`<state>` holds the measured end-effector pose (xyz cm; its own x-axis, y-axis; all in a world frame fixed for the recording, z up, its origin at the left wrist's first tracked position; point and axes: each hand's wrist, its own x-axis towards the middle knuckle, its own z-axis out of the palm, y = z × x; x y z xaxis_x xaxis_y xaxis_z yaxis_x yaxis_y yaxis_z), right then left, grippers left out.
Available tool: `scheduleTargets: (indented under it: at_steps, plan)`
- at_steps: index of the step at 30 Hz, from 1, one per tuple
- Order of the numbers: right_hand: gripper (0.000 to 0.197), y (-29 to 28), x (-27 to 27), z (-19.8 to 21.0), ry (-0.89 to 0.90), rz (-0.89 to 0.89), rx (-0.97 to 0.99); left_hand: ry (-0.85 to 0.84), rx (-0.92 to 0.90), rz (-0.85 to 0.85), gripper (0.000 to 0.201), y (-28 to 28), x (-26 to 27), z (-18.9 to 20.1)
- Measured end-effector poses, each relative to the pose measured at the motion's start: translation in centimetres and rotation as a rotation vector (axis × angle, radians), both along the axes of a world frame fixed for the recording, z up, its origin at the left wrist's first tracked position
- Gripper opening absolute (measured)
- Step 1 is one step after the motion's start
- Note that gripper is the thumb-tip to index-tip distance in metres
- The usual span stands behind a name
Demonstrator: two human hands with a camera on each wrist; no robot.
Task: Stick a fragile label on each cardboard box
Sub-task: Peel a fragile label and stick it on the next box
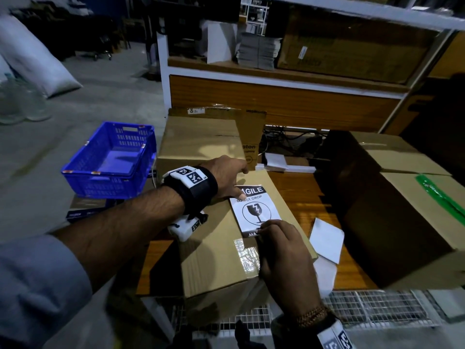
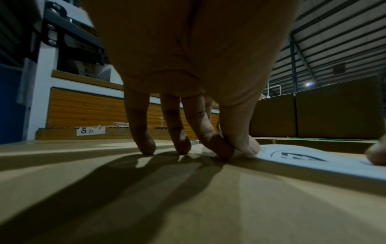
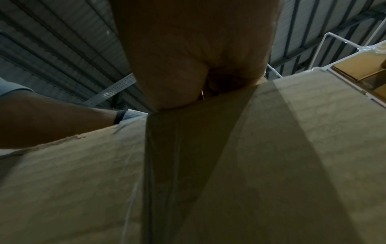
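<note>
A white fragile label (image 1: 254, 210) with a broken-glass symbol lies on top of the middle cardboard box (image 1: 219, 258). My left hand (image 1: 241, 182) rests on the box with straight fingers, its thumb pressing the label's far left corner. In the left wrist view those fingertips (image 2: 146, 148) touch the box top and the thumb sits on the label (image 2: 313, 158), which arches slightly. My right hand (image 1: 265, 229) has curled fingers and pinches the label's near edge. The right wrist view shows only my palm (image 3: 188, 57) and the box's side (image 3: 261, 165).
A blue plastic crate (image 1: 110, 159) stands to the left. Another cardboard box (image 1: 198, 139) sits behind, and a large one (image 1: 415, 210) is on the right. White backing sheets (image 1: 327, 240) lie on the wooden table (image 1: 297, 187). A shelf unit (image 1: 276, 94) rises at the back.
</note>
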<state>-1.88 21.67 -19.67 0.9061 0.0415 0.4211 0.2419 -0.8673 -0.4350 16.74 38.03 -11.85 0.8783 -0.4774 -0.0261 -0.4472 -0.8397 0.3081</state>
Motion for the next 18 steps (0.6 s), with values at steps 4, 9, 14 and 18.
scheduleTargets:
  at_steps: [4,9,14,18]
  plan:
    - [0.030,0.00,0.00,0.08,0.003,0.002,0.003,-0.004,0.009,0.002,0.073,-0.05,0.29,-0.20]
    - [0.030,-0.05,0.00,0.22,0.014,-0.005,0.002,-0.007,0.030,0.016,0.075,-0.10,0.51,-0.57]
    - [0.029,0.13,0.04,0.48,0.034,-0.012,-0.017,-0.020,0.060,0.024,0.078,-0.09,0.61,-0.64]
    - [0.029,0.23,0.01,0.92,0.038,-0.016,-0.025,-0.034,0.074,0.039,0.078,-0.12,0.69,-0.81]
